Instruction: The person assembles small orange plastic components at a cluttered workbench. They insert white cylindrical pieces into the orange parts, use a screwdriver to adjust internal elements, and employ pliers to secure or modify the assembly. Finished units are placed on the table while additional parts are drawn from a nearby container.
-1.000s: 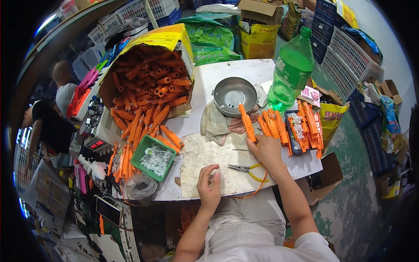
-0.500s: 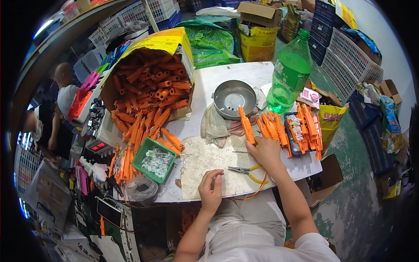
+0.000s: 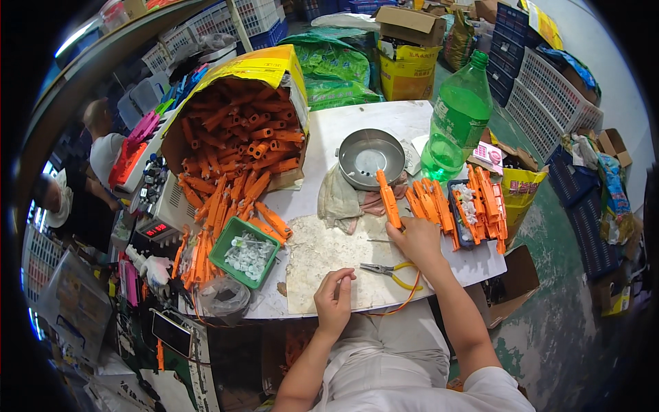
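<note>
My right hand (image 3: pixel 420 242) is closed on the lower end of a long orange plastic part (image 3: pixel 388 198), which points away from me, its far end close to the metal bowl (image 3: pixel 371 158). Beside its fingers a thin metal rod (image 3: pixel 379 240) lies on the stained work board (image 3: pixel 312 247). My left hand (image 3: pixel 333 299) hovers at the board's near edge, fingers curled in and thumb against them; whatever they may hold is too small to make out. Between the hands lie pliers (image 3: pixel 388 269) with yellow handles. More orange parts (image 3: pixel 429 200) stand in a row right of my right hand.
A yellow box (image 3: pixel 274 60) spills orange parts at the left. Near it is a green tray (image 3: pixel 241 253) of small clear pieces. At the right, a dark tray (image 3: pixel 463 214) holds white pieces, and a green bottle (image 3: pixel 456 117) stands behind. Rags (image 3: pixel 340 196) lie by the bowl.
The view has shifted very slightly. Both hands and the orange part stay nearly in place. At the far left, another person has moved a little.
</note>
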Demonstrator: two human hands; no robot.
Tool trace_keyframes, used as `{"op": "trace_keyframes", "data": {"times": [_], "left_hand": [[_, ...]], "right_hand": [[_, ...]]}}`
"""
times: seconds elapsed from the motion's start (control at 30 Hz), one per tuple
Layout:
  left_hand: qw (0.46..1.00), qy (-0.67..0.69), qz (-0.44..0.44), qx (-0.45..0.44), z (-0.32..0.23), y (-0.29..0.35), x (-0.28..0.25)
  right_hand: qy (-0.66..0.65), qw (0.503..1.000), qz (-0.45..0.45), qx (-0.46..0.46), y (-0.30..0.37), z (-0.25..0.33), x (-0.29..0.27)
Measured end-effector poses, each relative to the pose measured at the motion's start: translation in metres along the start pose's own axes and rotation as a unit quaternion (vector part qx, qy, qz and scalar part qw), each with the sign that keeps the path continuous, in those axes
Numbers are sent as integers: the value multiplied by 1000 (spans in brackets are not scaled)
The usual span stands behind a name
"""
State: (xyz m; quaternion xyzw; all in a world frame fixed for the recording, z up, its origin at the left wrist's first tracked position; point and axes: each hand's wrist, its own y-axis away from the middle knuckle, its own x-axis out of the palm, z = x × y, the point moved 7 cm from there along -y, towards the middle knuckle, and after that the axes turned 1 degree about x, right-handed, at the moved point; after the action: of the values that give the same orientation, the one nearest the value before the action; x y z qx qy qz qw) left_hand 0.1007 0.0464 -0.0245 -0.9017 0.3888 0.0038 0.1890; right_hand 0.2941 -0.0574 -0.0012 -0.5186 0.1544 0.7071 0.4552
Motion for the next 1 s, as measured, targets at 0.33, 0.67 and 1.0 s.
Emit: {"op": "trace_keyframes", "data": {"times": [0.33, 0.67, 1.0], "left_hand": [[1000, -5, 2, 1, 4, 2, 0], [1000, -14, 0, 11, 1, 2, -1], [1000, -9, 0, 7, 3, 3, -1]], "right_hand": [[6, 1000, 8, 2, 0, 1, 1], [11, 1000, -2, -4, 0, 4, -1], [6, 1000, 8, 6, 0, 5, 0]]}}
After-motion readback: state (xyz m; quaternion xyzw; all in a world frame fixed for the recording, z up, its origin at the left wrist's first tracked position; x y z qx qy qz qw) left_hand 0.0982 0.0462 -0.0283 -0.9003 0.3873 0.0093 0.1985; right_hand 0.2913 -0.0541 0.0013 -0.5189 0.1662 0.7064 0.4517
